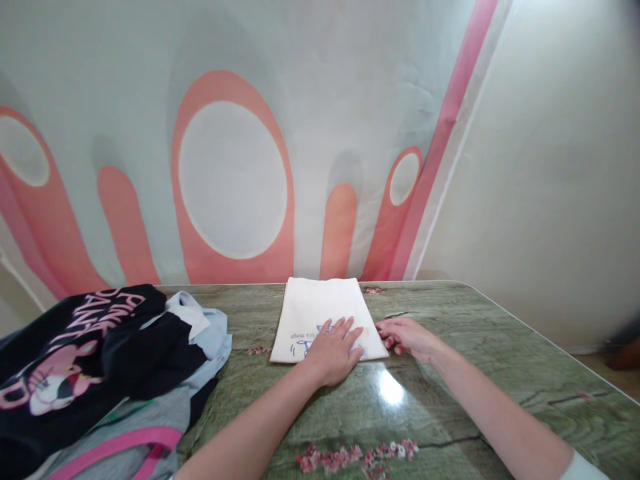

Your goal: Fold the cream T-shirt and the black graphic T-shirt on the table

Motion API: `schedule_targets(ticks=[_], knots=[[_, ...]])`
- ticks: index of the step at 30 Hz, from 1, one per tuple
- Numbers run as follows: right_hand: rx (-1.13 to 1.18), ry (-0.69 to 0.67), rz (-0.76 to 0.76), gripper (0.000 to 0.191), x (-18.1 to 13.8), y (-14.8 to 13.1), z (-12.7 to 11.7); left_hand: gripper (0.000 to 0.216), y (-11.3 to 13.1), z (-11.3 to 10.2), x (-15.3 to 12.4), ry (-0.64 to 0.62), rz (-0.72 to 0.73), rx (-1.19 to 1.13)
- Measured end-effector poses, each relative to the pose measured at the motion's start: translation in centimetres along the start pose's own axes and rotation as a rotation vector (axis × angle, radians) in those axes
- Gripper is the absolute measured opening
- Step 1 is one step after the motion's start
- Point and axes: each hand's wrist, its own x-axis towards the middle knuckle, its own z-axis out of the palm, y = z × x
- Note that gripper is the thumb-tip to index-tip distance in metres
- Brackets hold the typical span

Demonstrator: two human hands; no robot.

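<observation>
White folded garment (320,310) is lying flat on the green stone-look counter (450,373), toward the far edge, with a small blue print showing at its near end. Left hand (333,350) is resting palm down on the garment's near edge, fingers (345,330) spreading wide and flat, gripping nothing. Right hand (407,337) is sitting just beside it at the garment's near right corner. Its fingers (387,327) are curling toward the cloth edge and touching it; cannot tell if they are pinching fabric. Both forearms are reaching in from the bottom of the view. Clothes pile is sitting at the counter's left, well apart from the white garment: black garment with pink cartoon print (75,347) on top, light blue piece (213,340) under it, grey piece with a pink band (125,437) nearest the camera. Pink flower pattern (350,459) is showing on the counter near the bottom. Wall hanging (230,180) with coral shapes is hanging behind.
</observation>
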Motion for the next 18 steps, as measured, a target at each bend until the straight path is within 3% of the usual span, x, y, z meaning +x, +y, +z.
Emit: schedule_targets(ticks=[3,7,11,18], knots=[[0.129,-0.017,0.004,0.018,-0.1,-0.3,0.0,0.049,0.0,0.0,0.0,-0.001,0.005,0.006],[0.169,-0.19,0.037,0.018,-0.5,-0.3,-0.3,0.05,-0.1,0.1,-0.1,0.0,0.009,0.005],[0.051,-0.336,0.085,0.023,-0.8,-0.2,-0.8,0.05,-0.2,0.4,0.0,0.012,0.014,0.005],[-0.134,-0.393,0.07,0.038,-0.9,0.1,-1.5,0.05,-0.3,0.7,0.1,0.027,0.021,-0.003]])
